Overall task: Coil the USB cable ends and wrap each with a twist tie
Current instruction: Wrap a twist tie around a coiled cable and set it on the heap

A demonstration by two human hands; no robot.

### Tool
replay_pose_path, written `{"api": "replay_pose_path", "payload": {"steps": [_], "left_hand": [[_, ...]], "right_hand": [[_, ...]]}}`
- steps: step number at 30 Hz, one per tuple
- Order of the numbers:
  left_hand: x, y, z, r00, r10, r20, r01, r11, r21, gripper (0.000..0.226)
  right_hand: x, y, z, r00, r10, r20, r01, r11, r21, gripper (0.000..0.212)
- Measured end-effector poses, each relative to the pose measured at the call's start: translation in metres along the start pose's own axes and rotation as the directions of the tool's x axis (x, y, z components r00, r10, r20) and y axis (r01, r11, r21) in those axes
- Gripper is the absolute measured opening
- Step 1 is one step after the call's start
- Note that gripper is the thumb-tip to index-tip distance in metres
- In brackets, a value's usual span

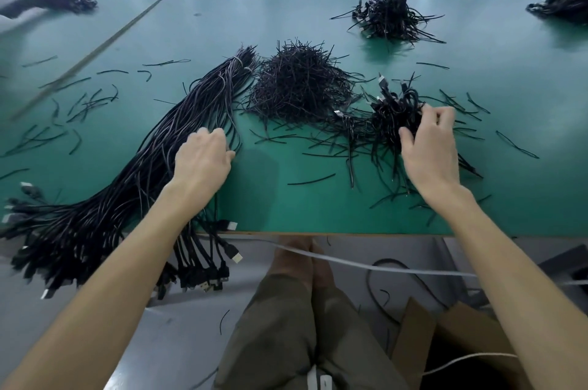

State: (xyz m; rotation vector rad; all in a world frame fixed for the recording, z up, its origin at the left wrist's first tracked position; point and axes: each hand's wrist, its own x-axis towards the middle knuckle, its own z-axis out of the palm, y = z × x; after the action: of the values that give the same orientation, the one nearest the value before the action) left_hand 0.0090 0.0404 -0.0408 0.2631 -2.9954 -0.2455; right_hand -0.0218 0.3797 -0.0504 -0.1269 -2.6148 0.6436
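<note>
A long bundle of black USB cables (152, 160) lies diagonally across the green table (286, 198), its plug ends hanging over the near edge. My left hand (203, 157) rests on this bundle with fingers curled down into the cables. A mound of black twist ties (299, 84) sits in the middle. To its right lies a small pile of coiled, tied cables (394, 112). My right hand (429, 141) is at that pile, fingers bent around a coiled cable on top of it.
Loose twist ties (86, 103) are scattered over the table. Another pile of coiled cables (391, 17) sits at the back right, more cable heaps at both far corners. Red stools stand beyond the table. A cardboard box (451, 345) and a white cord lie on the floor.
</note>
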Motion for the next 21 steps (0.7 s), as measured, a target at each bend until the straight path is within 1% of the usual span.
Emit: {"api": "replay_pose_path", "payload": {"steps": [3,5,7,9,10,12,14,15,16,17,18,19,20,21], "left_hand": [[-0.001,0.004,0.000,0.995,0.031,-0.091,-0.025,0.998,0.063,0.025],[-0.002,0.008,-0.001,0.991,0.059,-0.117,-0.055,0.998,0.037,0.025],[-0.006,0.017,-0.008,0.994,0.069,-0.087,-0.078,0.992,-0.103,0.023],[-0.013,0.032,-0.018,0.997,0.078,0.008,-0.072,0.952,-0.298,0.020],[-0.018,0.041,-0.022,0.993,0.106,0.057,-0.077,0.923,-0.376,0.021],[-0.029,0.059,-0.027,0.971,0.213,0.112,-0.133,0.863,-0.488,0.017],[-0.038,0.076,-0.028,0.938,0.318,0.136,-0.192,0.806,-0.560,0.015],[-0.040,0.084,-0.028,0.927,0.346,0.147,-0.197,0.781,-0.593,0.012],[-0.042,0.090,-0.026,0.919,0.363,0.154,-0.196,0.760,-0.619,0.012],[-0.042,0.093,-0.025,0.913,0.380,0.151,-0.204,0.743,-0.637,0.012],[-0.042,0.094,-0.023,0.905,0.400,0.143,-0.217,0.724,-0.654,0.010],[-0.042,0.092,-0.022,0.897,0.421,0.135,-0.226,0.700,-0.677,0.006],[-0.041,0.088,-0.021,0.890,0.436,0.135,-0.225,0.676,-0.701,0.003],[-0.040,0.083,-0.020,0.884,0.445,0.142,-0.217,0.662,-0.717,0.004]], "right_hand": [[0.001,0.005,0.000,0.999,-0.013,-0.033,0.013,1.000,0.000,0.050],[0.001,0.007,-0.001,0.998,-0.013,-0.055,0.013,1.000,0.009,0.051],[-0.002,0.005,-0.003,0.996,-0.026,-0.086,0.026,1.000,0.004,0.055],[-0.005,0.002,-0.004,0.991,-0.050,-0.125,0.044,0.998,-0.044,0.064],[-0.007,-0.002,-0.006,0.988,-0.065,-0.142,0.054,0.996,-0.075,0.068],[-0.014,-0.015,-0.011,0.983,-0.117,-0.144,0.104,0.990,-0.093,0.074],[-0.029,-0.034,-0.013,0.965,-0.255,-0.064,0.254,0.967,-0.022,0.076],[-0.038,-0.045,-0.014,0.934,-0.356,-0.003,0.356,0.934,0.034,0.077],[-0.048,-0.055,-0.013,0.888,-0.455,0.062,0.448,0.889,0.097,0.078],[-0.057,-0.064,-0.010,0.841,-0.527,0.124,0.506,0.846,0.168,0.078],[-0.065,-0.072,-0.007,0.807,-0.562,0.181,0.519,0.822,0.235,0.078],[-0.071,-0.079,-0.004,0.794,-0.564,0.228,0.498,0.817,0.289,0.076],[-0.075,-0.084,0.000,0.793,-0.552,0.258,0.469,0.823,0.321,0.073],[-0.077,-0.086,0.002,0.792,-0.548,0.268,0.465,0.827,0.315,0.069]]}}
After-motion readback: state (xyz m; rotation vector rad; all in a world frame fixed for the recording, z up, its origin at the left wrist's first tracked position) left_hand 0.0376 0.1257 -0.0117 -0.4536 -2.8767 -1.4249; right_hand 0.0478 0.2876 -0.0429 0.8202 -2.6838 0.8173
